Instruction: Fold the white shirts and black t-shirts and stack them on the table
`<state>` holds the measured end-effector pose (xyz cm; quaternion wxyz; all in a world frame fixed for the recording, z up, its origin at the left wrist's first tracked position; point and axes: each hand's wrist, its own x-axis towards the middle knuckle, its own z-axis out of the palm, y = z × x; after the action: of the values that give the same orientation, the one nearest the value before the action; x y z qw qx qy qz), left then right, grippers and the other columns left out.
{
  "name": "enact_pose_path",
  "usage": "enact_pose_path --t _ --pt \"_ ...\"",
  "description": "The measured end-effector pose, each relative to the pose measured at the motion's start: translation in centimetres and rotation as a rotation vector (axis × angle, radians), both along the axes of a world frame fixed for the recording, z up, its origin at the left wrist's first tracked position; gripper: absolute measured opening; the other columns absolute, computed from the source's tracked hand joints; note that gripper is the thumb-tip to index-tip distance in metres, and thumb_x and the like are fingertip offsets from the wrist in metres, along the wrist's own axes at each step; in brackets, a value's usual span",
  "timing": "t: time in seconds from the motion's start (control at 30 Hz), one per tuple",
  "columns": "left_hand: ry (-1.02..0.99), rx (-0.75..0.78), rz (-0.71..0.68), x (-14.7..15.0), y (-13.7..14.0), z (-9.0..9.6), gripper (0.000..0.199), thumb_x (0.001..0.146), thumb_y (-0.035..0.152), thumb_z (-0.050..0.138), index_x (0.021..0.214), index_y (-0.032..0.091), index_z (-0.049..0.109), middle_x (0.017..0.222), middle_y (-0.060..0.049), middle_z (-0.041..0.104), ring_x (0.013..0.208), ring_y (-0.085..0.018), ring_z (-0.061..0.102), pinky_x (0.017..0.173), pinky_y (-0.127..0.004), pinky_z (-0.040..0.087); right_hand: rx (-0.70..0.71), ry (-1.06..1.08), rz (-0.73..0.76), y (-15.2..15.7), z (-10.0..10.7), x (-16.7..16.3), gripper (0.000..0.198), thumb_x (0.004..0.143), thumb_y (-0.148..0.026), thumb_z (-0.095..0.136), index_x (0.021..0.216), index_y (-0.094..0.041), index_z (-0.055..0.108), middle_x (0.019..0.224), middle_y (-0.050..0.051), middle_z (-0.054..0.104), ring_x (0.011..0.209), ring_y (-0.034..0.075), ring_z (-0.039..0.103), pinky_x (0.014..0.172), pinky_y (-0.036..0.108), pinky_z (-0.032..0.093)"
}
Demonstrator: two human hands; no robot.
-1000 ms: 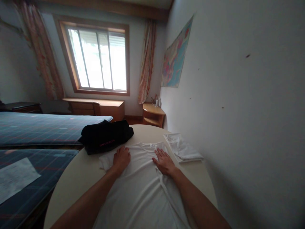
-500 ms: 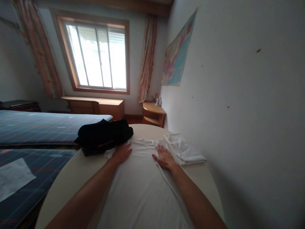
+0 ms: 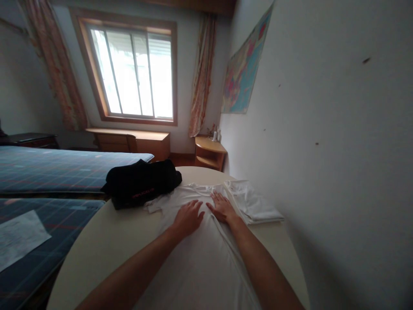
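Both hands (image 3: pixel 189 217) (image 3: pixel 222 209) flat over a white shirt (image 3: pixel 200 267) on a round bench (image 3: pixel 93 245)

The white shirt lies spread along the middle of the cream-topped bench, its collar (image 3: pixel 206 191) toward the far edge and its body running back toward the person. The left hand is palm down over the chest of the shirt, below the collar; its grip is loose, with the fingers extended over the fabric. The right hand rests beside it, near the collar, its grip relaxed too and its fingers spread on the cloth. The thumbs point toward each other, close together.

A black cloth bundle (image 3: pixel 142 183) with blurred pinkish lettering sits at the bench's far left, just beside the shirt's short sleeve (image 3: pixel 155 206). At the right, near the right hand, lies a folded white garment (image 3: pixel 254 204).

Beyond the bench, a wooden corner unit (image 3: pixel 211 146) has a compartment with an exposed front beneath its top; what that space holds is too dim to tell. Small white items (image 3: pixel 215 136) stand on the top, outside the compartment. A low wooden cabinet (image 3: pixel 151 140) is under the window (image 3: pixel 132 73). To the left, a sheet of paper (image 3: pixel 22 237) lies on the nearer plaid mattress (image 3: pixel 71 215).
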<state>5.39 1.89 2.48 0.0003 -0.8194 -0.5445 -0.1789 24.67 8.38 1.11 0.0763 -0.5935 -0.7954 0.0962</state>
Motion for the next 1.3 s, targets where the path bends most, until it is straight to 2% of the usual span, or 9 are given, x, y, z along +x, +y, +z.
enact_pose_path --t 0.1,0.2,0.3,0.37,0.53,0.73,1.03,1.17,1.3 --pt "-0.045 -0.062 -0.066 1.6 -2.2 -1.2 0.054 0.097 0.045 0.039 0.145 0.020 0.040 0.148 -0.011 0.046 0.135 -0.028 0.042 0.111 -0.042 0.033 0.107 0.075 0.007 -0.6 0.6 -0.1 0.063 0.101 -0.049 0.021 0.150 -0.010 0.033 0.159 0.012 0.024 0.147 0.022 0.019 0.117 0.035 0.013" --pt "-0.026 -0.082 -0.078 1.6 -2.8 -2.1 0.056 0.096 0.047 0.039 0.146 0.022 0.039 0.152 -0.009 0.041 0.141 -0.030 0.031 0.115 -0.047 0.026 0.219 0.121 0.006 -2.4 1.9 0.2 0.050 0.102 -0.035 0.024 0.135 -0.011 0.052 0.146 0.014 0.047 0.137 0.019 0.038 0.112 0.030 0.023" --pt "-0.021 -0.065 -0.091 1.1 -2.7 -2.5 0.054 0.097 0.043 0.039 0.146 0.021 0.039 0.152 -0.009 0.040 0.142 -0.029 0.030 0.116 -0.045 0.024 0.205 0.085 0.009 -5.7 3.5 1.0 0.037 0.100 -0.032 0.033 0.110 -0.016 0.064 0.118 0.012 0.067 0.112 0.019 0.058 0.097 0.027 0.036" --pt "-0.013 -0.056 -0.095 1.0 -2.6 -2.5 0.054 0.097 0.041 0.040 0.146 0.021 0.039 0.151 -0.009 0.041 0.141 -0.029 0.031 0.115 -0.045 0.025 0.148 0.044 -0.009 -8.3 4.5 1.9 0.031 0.098 -0.033 0.039 0.102 -0.018 0.066 0.102 0.009 0.071 0.095 0.018 0.064 0.083 0.026 0.040" --pt "0.025 0.027 -0.125 1.6 -3.1 -1.5 0.049 0.094 0.032 0.046 0.143 0.024 0.044 0.144 -0.009 0.047 0.132 -0.028 0.040 0.110 -0.043 0.031 0.037 -0.022 -0.009 -15.1 6.0 4.7 0.025 0.093 -0.034 0.047 0.094 -0.021 0.069 0.085 0.005 0.073 0.079 0.017 0.066 0.067 0.025 0.036" --pt "0.096 0.067 -0.264 3.3 -4.1 -0.3 0.048 0.092 0.015 0.043 0.138 0.027 0.050 0.117 -0.008 0.062 0.108 -0.025 0.053 0.097 -0.039 0.039 -0.090 -0.078 0.000 -20.7 6.7 7.8 0.025 0.087 -0.039 0.054 0.087 -0.021 0.071 0.086 0.006 0.073 0.074 0.017 0.064 0.060 0.025 0.032" --pt "0.049 -0.040 -0.230 4.4 -4.6 -0.6 0.050 0.087 0.007 0.040 0.127 0.028 0.060 0.121 -0.006 0.062 0.110 -0.022 0.053 0.096 -0.035 0.040 -0.154 -0.158 0.016 -23.2 6.6 8.8 0.016 0.078 -0.028 0.056 0.085 -0.020 0.068 0.086 0.006 0.072 0.074 0.018 0.061 0.058 0.026 0.028" --pt "0.029 -0.058 -0.220 4.4 -4.8 -0.5 0.048 0.086 0.007 0.040 0.124 0.027 0.062 0.123 -0.006 0.062 0.113 -0.022 0.053 0.098 -0.035 0.040 -0.202 -0.138 0.022 -24.2 7.4 8.5 0.026 0.072 -0.024 0.060 0.096 -0.019 0.065 0.091 0.007 0.070 0.079 0.020 0.061 0.061 0.026 0.031" --pt "-0.010 -0.076 -0.197 4.4 -4.6 -0.5 0.047 0.088 0.009 0.038 0.125 0.024 0.061 0.127 -0.006 0.062 0.117 -0.022 0.053 0.100 -0.036 0.040 -0.230 0.006 0.042 -25.3 8.9 7.4 0.035 0.075 -0.025 0.059 0.110 -0.020 0.061 0.093 0.006 0.068 0.082 0.019 0.060 0.069 0.025 0.037"
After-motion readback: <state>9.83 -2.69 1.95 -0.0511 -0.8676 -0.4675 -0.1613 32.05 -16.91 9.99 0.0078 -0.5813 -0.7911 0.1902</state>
